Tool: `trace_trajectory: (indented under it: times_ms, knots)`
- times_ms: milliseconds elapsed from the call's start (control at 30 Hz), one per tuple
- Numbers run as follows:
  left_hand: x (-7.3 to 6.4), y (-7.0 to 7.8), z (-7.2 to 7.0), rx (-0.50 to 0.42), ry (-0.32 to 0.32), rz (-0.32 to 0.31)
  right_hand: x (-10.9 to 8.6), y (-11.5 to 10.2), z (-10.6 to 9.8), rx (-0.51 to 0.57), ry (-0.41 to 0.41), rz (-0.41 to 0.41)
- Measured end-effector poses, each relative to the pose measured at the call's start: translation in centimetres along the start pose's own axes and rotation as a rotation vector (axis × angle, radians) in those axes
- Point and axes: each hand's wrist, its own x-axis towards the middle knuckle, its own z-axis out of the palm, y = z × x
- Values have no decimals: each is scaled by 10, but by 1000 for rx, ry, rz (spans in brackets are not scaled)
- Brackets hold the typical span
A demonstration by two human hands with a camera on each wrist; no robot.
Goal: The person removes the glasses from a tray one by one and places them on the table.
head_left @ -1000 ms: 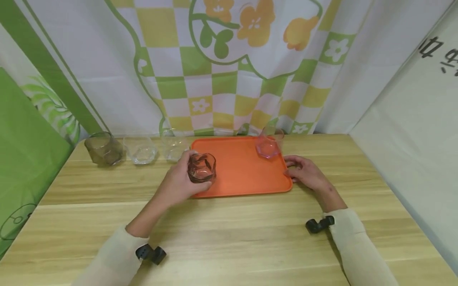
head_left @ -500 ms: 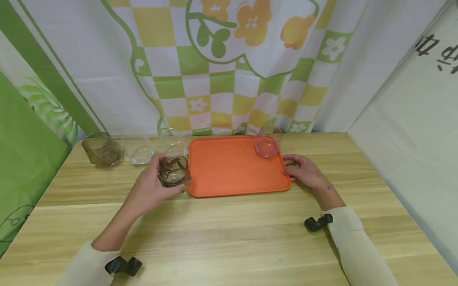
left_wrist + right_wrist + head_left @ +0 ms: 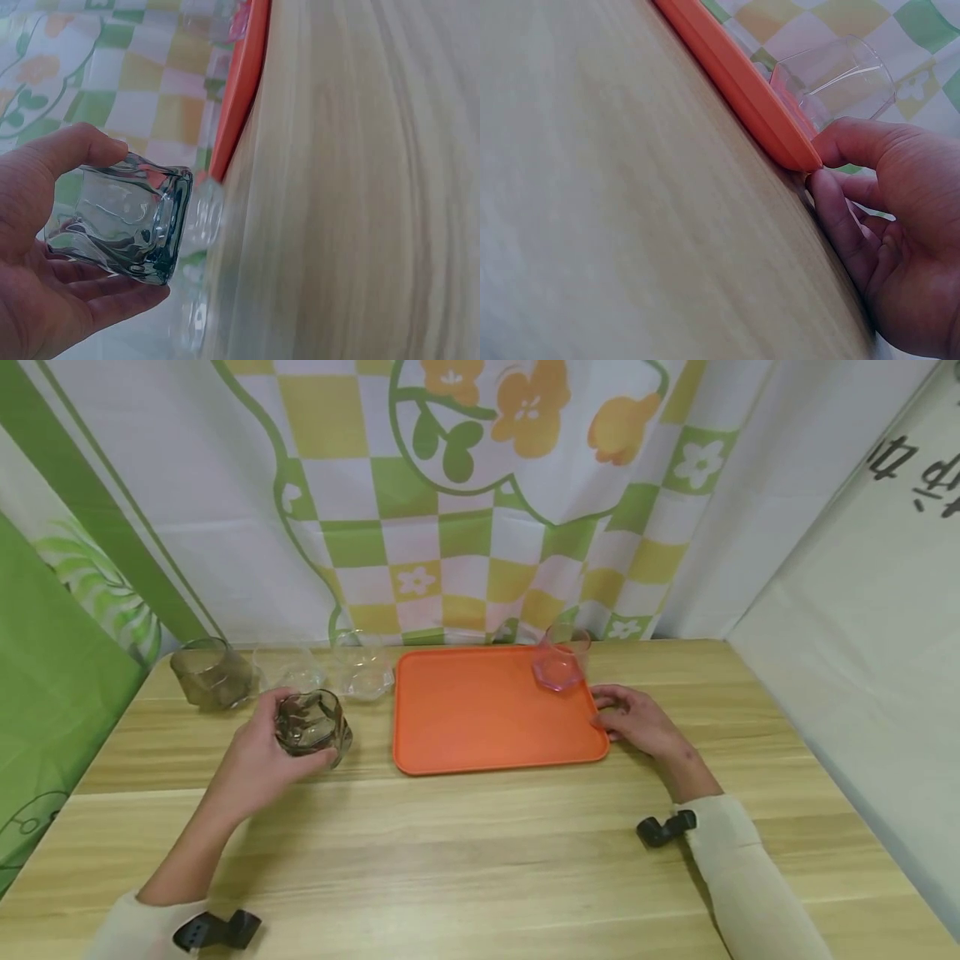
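My left hand (image 3: 257,758) grips a smoky dark glass tumbler (image 3: 313,727) to the left of the orange tray (image 3: 487,718). In the left wrist view that tumbler (image 3: 124,214) shows clear of the tabletop, thumb on one side and fingers round the other. At the tray's right edge, my right hand (image 3: 643,723) pinches the rim; the right wrist view has the thumb over the tray (image 3: 742,94) edge and a finger under it. A pink-tinted glass (image 3: 559,672) stands upright in the tray's far right corner.
Along the table's back left stand a dark glass (image 3: 213,677), a clear glass (image 3: 288,670) partly behind the held tumbler, and another clear glass (image 3: 366,675) beside the tray. A patterned curtain (image 3: 465,527) hangs behind the wooden table (image 3: 480,852).
My left hand has carried the dark tumbler leftward, from over the tray's left side to over the wooden table. My right hand stays at the tray's edge.
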Motion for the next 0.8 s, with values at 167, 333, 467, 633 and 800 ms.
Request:
trace_trajectory:
  times_ms: [167, 333, 467, 633, 800]
  knots:
    - [-2, -7, -12, 21, 27, -27, 0, 1, 0, 2, -2, -1]
    - [-1, -14, -23, 29, 48, -45, 1, 1, 0, 2, -2, 2]
    - [-1, -21, -30, 29, 67, -48, 1, 1, -1, 7, -3, 4]
    - [0, -30, -37, 36, 80, -64, 2, 0, -1, 6, -4, 5]
    - [2, -37, -44, 33, 85, -96, 1, 1, -1, -6, -4, 3]
